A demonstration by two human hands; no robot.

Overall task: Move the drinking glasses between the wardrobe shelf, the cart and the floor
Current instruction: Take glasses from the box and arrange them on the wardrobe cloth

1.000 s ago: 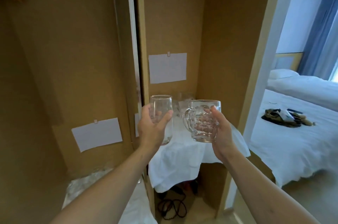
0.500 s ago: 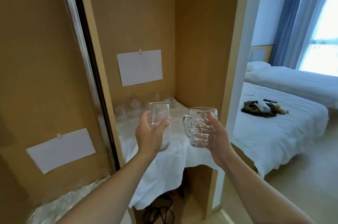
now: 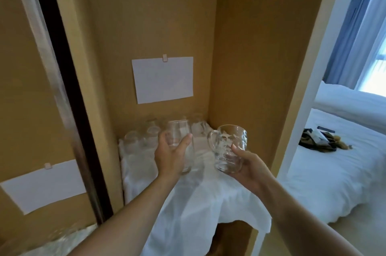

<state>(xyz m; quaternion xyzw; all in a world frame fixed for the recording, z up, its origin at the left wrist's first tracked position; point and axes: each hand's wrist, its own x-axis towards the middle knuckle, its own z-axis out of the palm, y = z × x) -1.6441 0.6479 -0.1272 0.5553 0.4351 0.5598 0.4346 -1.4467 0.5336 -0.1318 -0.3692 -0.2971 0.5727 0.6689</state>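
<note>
From my head camera, I had both arms stretched out over the wardrobe shelf [image 3: 208, 193], which was draped with a white cloth [image 3: 188, 214]. My left hand [image 3: 170, 155] was wrapped around a plain straight-sided tumbler [image 3: 180, 140], thumb on the right side and fingers curled round the left, holding it upright above the cloth. My right hand [image 3: 247, 164] gripped a dimpled glass mug [image 3: 228, 148] from beneath and behind, thumb pressed on its near wall, its handle turned left toward the tumbler. The mug was tilted slightly and sat just beside the tumbler without touching it. I could not tell whether either glass met the cloth. Behind them, at the back of the shelf against the wooden wall, stood a blurred cluster of glasses [image 3: 150, 134]. A white paper sheet [image 3: 164, 79] was clipped to the back panel above them. Through the opening on the right lay a white bed [image 3: 334, 172] with dark items on it.
</note>
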